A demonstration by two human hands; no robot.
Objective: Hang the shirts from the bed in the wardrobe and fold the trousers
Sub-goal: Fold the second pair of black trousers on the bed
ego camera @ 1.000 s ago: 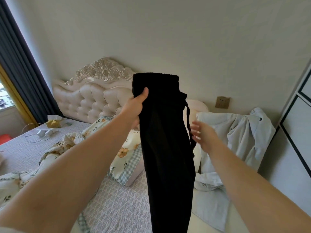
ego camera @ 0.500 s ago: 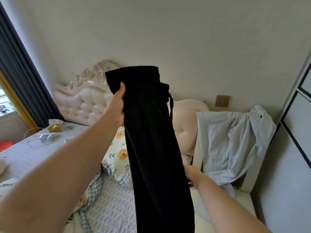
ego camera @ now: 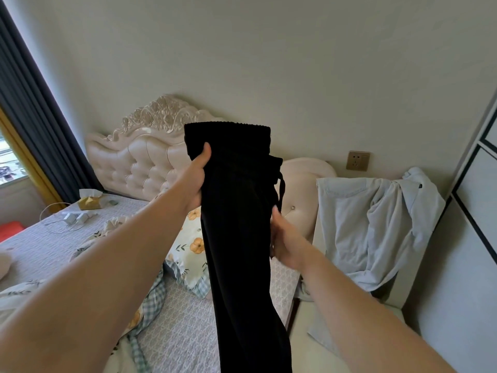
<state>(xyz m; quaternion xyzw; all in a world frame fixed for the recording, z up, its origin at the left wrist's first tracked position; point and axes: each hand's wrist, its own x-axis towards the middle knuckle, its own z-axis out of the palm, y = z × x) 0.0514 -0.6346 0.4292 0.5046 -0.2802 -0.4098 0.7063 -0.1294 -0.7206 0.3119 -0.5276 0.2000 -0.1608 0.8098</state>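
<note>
Black trousers (ego camera: 239, 224) are held up, hanging lengthwise.
Near the top they are gripped by the left hand (ego camera: 197, 179); the opposite edge is touched lower by the right hand (ego camera: 286, 239), grip unclear.

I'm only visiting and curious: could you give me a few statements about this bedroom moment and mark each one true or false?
1. The left hand has its grip on the black trousers near the waistband. True.
2. The trousers lie flat on the bed. False: they hang in the air, held up.
3. A pale shirt is draped over the chair. True.
4. Something is plugged into the wall socket. False: nothing is plugged in.
</note>
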